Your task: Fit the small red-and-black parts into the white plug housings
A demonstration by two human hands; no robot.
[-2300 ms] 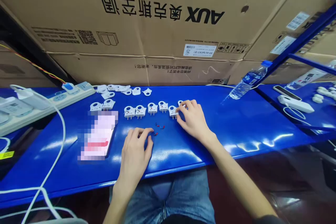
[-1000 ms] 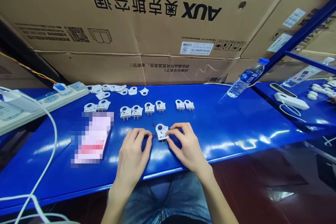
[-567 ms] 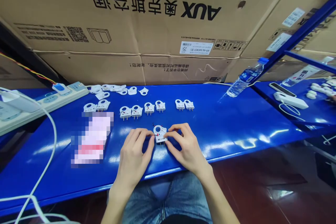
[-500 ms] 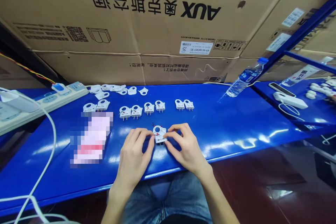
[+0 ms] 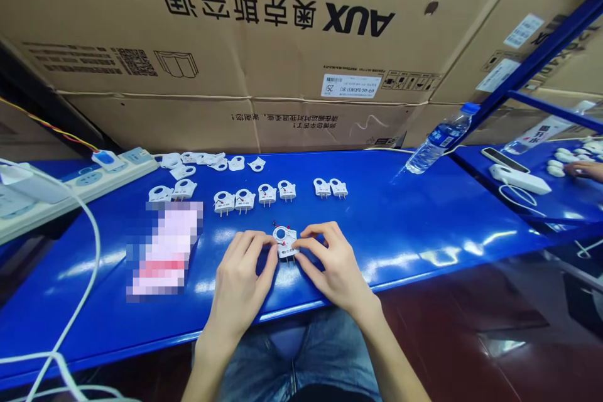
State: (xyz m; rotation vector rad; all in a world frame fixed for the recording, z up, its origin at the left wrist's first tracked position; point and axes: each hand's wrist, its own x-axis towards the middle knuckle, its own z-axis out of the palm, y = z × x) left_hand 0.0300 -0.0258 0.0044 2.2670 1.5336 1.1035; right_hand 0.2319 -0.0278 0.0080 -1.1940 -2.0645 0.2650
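A small white plug piece (image 5: pixel 285 242) with two metal prongs and a round hole lies on the blue table (image 5: pixel 424 220) between my hands. My left hand (image 5: pixel 242 279) pinches its left side with thumb and forefinger. My right hand (image 5: pixel 332 260) grips its right side, fingers curled. A tiny red part shows on the piece. Behind it stands a row of like white plug pieces (image 5: pixel 235 200), with two more (image 5: pixel 330 188) further right.
White covers (image 5: pixel 211 160) lie at the back. A power strip (image 5: pixel 85 179) and white cable (image 5: pixel 89 264) are at left, and a blurred pink-white object (image 5: pixel 162 248). A water bottle (image 5: pixel 436 138) lies at right. Another person's hand (image 5: pixel 584 169) is at far right. Cardboard boxes (image 5: pixel 282 44) stand behind.
My right hand took a plug piece from the row and brought it to the table's front. My left hand has closed in on its left side; both now hold it nearly still.
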